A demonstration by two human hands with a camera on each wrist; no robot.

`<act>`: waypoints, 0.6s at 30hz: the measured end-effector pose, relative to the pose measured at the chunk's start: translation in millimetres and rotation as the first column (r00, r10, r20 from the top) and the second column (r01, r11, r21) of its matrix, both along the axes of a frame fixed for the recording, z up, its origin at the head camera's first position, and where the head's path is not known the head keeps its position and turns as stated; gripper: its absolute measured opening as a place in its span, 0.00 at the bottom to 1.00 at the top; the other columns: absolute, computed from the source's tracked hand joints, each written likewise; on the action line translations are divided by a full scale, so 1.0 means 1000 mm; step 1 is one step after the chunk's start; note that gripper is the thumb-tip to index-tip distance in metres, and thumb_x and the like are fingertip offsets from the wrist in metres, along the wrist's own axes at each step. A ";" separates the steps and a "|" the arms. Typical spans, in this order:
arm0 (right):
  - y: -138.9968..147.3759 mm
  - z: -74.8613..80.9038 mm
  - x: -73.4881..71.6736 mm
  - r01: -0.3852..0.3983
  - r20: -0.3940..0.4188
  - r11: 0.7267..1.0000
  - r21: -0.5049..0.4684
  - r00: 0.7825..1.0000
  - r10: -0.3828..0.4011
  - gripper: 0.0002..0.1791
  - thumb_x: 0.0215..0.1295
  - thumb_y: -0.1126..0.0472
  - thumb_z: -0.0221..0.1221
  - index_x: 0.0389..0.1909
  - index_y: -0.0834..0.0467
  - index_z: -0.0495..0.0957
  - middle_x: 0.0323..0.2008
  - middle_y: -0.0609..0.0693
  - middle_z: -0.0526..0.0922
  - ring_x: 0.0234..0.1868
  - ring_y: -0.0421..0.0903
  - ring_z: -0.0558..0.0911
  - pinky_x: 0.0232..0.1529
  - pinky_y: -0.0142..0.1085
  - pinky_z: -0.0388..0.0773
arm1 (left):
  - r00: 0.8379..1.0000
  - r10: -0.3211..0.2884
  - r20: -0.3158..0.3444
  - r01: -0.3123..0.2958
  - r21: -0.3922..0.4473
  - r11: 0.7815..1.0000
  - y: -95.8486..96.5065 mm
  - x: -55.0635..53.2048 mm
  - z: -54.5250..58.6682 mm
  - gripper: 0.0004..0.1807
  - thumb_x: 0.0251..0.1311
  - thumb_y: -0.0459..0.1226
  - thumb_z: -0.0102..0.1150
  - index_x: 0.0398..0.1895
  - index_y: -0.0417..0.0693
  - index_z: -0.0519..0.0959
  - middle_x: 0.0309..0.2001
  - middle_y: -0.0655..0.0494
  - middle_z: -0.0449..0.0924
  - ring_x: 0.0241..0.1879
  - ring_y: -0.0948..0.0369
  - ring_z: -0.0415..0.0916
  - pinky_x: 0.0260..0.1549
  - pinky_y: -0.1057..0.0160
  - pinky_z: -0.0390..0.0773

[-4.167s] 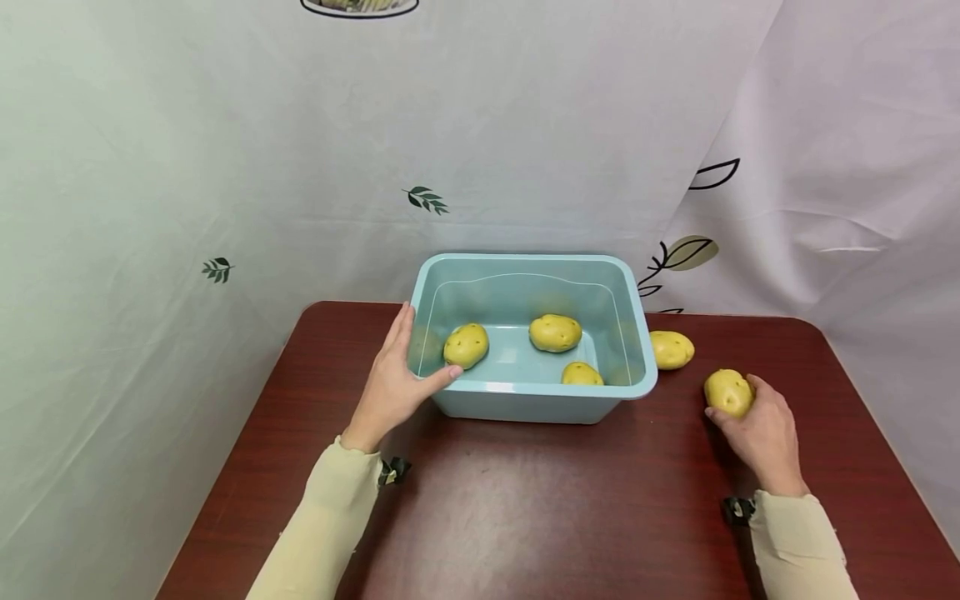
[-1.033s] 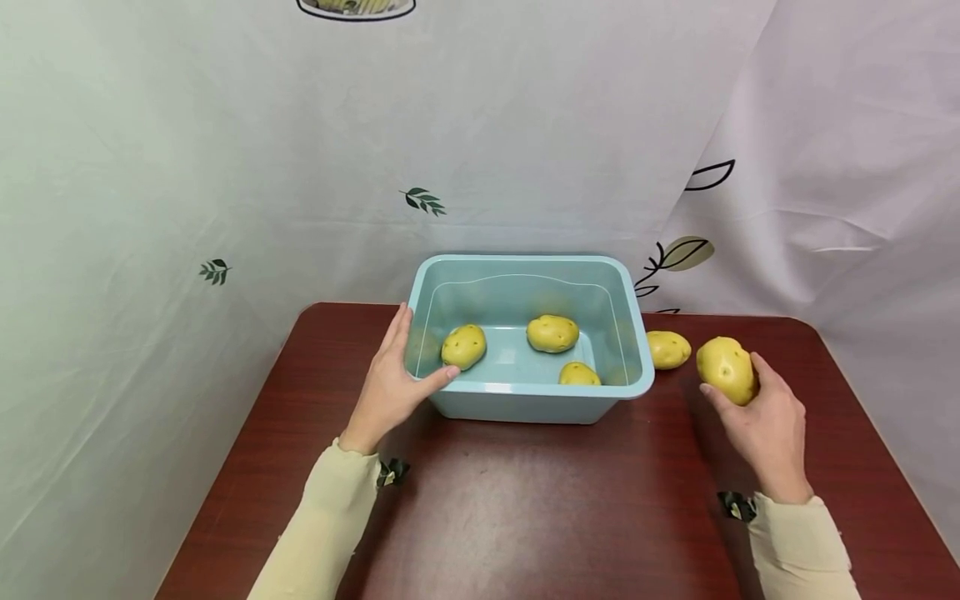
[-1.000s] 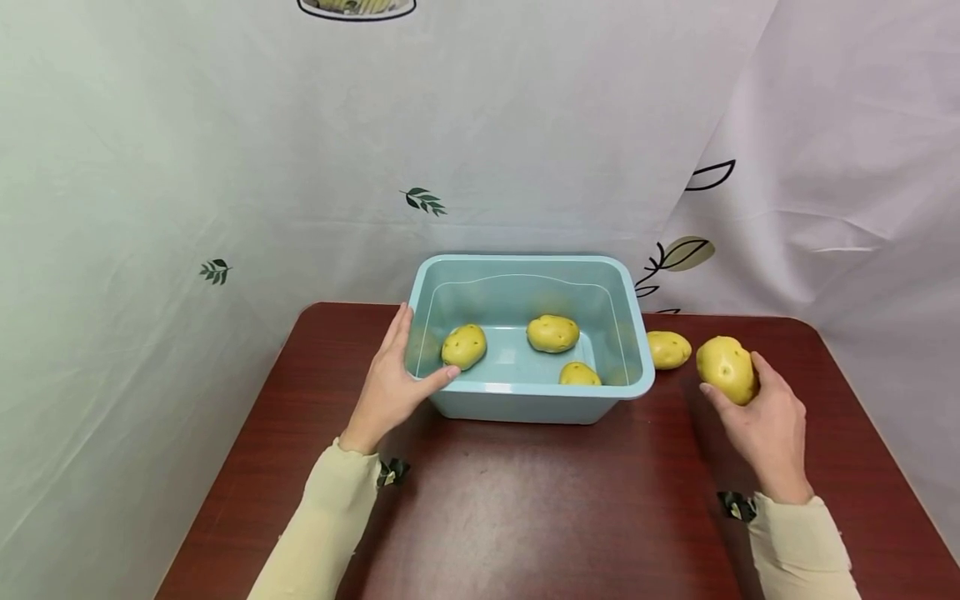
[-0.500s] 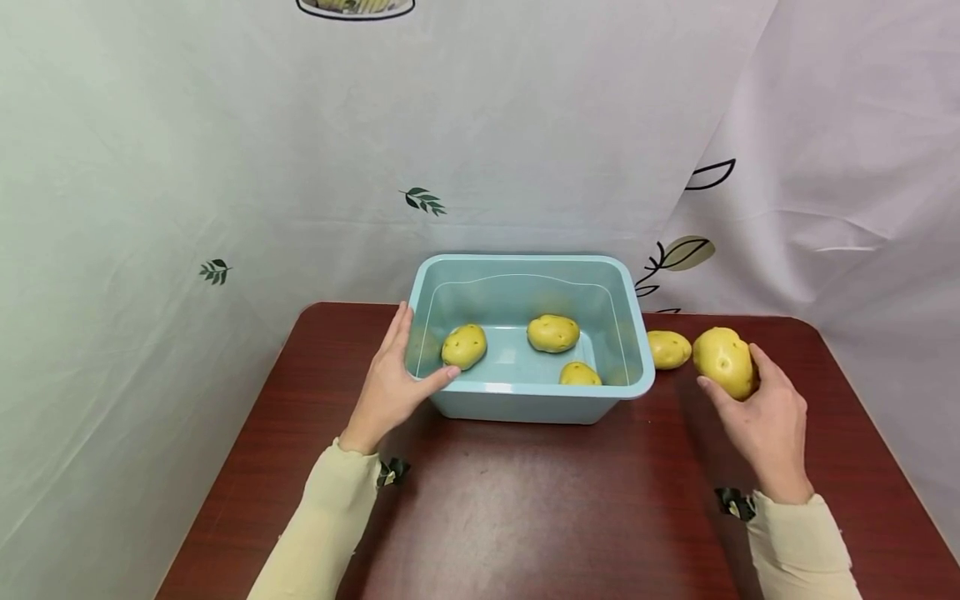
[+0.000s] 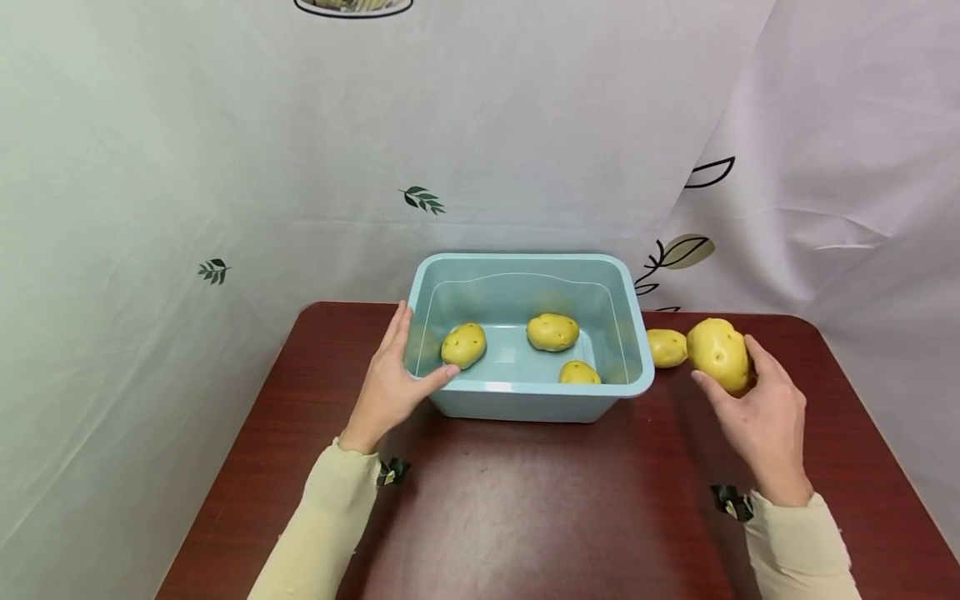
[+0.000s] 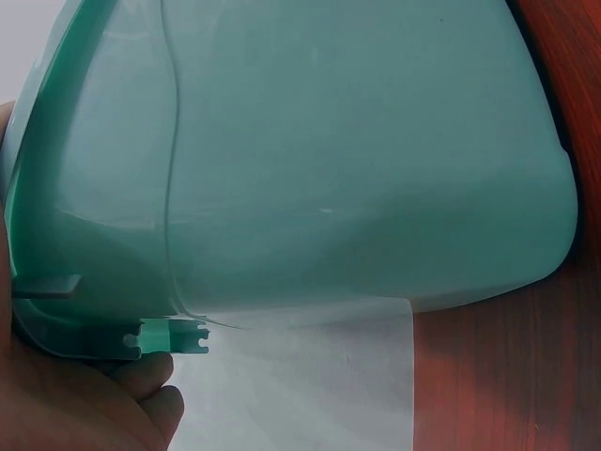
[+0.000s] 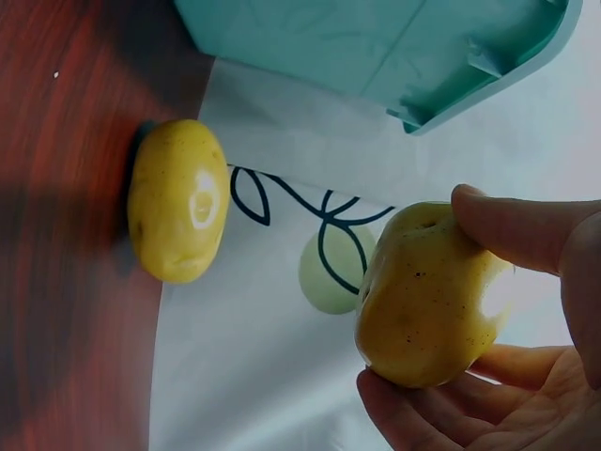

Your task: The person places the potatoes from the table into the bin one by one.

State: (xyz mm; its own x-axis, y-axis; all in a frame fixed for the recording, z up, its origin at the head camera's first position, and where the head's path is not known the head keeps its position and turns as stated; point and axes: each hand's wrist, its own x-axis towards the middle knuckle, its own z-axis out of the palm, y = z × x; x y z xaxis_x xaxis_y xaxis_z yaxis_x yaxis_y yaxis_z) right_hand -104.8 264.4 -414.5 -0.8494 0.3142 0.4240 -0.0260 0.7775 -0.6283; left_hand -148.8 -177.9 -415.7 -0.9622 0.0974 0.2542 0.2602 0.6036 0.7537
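The right hand [image 5: 765,408] grasps one potato [image 5: 718,356] between thumb and fingers, raised off the table [image 5: 510,500]. Since the earliest frame it has lifted from the tabletop and shifted slightly left; the left hand [image 5: 393,375] has stayed put. The right fingertips point away from the person and leftward. Just left of that hand — partly behind its potato in the head view — a second potato [image 5: 666,348] lies beside the bin [image 5: 517,404]. The bin's right wall stands between the right hand and three potatoes [image 5: 552,332] inside. Farther left, the left hand grips the bin's rim at the near corner, thumb over the front edge. A cloth [image 5: 525,125] hangs behind.
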 end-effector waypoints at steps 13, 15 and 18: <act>-0.008 0.006 -0.004 -0.025 -0.068 1.000 -0.007 0.997 0.025 0.42 0.51 0.62 0.75 0.68 0.66 0.71 0.61 0.67 0.77 0.57 0.69 0.76 0.54 0.63 0.69 | 1.000 0.002 0.000 -0.002 -0.002 1.000 0.000 0.000 0.001 0.61 0.52 0.59 0.72 0.81 0.48 0.48 0.81 0.63 0.41 0.78 0.55 0.46 0.70 0.41 0.56; -0.010 0.008 -0.004 -0.030 -0.076 0.999 -0.011 0.997 0.029 0.42 0.51 0.62 0.75 0.68 0.65 0.71 0.61 0.66 0.77 0.57 0.68 0.76 0.54 0.63 0.70 | 1.000 0.002 -0.002 -0.002 -0.002 1.000 0.000 0.000 0.001 0.61 0.52 0.59 0.72 0.81 0.48 0.48 0.81 0.63 0.41 0.78 0.55 0.46 0.70 0.41 0.56; -0.014 0.011 -0.005 -0.037 -0.087 0.999 -0.017 0.996 0.035 0.41 0.51 0.62 0.75 0.68 0.65 0.72 0.62 0.65 0.77 0.59 0.67 0.76 0.56 0.63 0.70 | 1.000 0.001 -0.005 -0.001 -0.001 1.000 0.000 0.000 0.001 0.60 0.52 0.58 0.72 0.81 0.47 0.48 0.81 0.62 0.41 0.78 0.55 0.46 0.70 0.41 0.56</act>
State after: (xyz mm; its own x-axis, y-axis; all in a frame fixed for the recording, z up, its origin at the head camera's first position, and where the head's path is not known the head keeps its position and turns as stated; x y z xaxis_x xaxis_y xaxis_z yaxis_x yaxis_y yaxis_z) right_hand -109.4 250.4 -403.8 -0.8205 0.2925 0.4911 -0.1092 0.7631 -0.6370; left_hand -149.3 -177.9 -415.0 -0.9611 0.0967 0.2589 0.2633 0.6048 0.7516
